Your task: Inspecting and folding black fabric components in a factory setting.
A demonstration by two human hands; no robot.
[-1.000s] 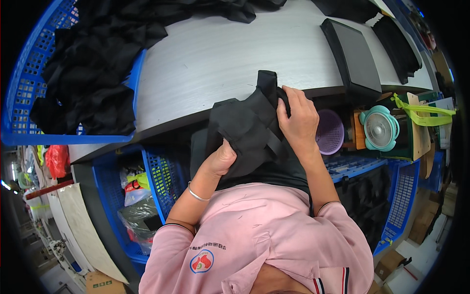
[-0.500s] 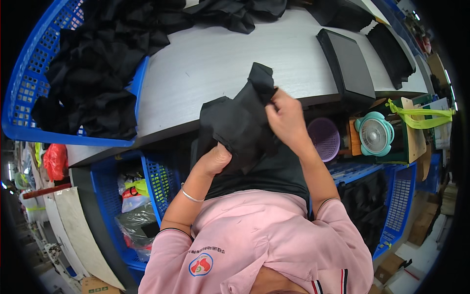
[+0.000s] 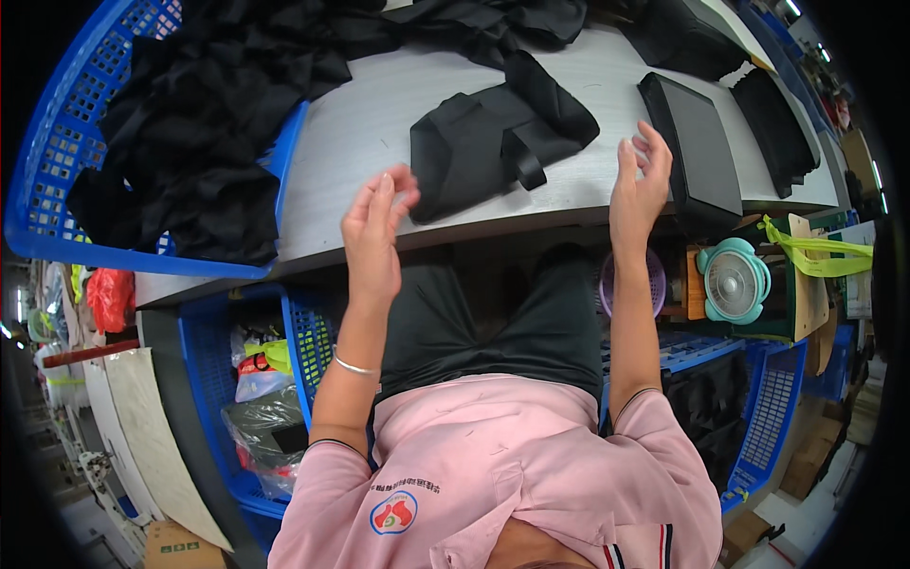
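Note:
A black fabric piece [image 3: 464,142], looking like a sewn bag with a strap loop at its near edge, lies spread on the grey-white table [image 3: 351,142]. Just off its left edge is my left hand [image 3: 377,232], raised, fingers apart and holding nothing. My right hand [image 3: 640,190] hovers to the right of the fabric, close to a neat stack of black flat pieces [image 3: 706,152]. Its fingers are spread and nothing is in them.
A blue basket [image 3: 57,213] heaped with black fabric [image 3: 190,142] stands at the left. More black cloth [image 3: 474,28] lies along the back. Below the table are a purple basket [image 3: 654,284], a teal fan [image 3: 735,280] and a blue crate [image 3: 204,379] with bagged goods.
Both hands have let go of the black fabric piece, which was held up over my lap and now lies on the table. My hands have moved apart.

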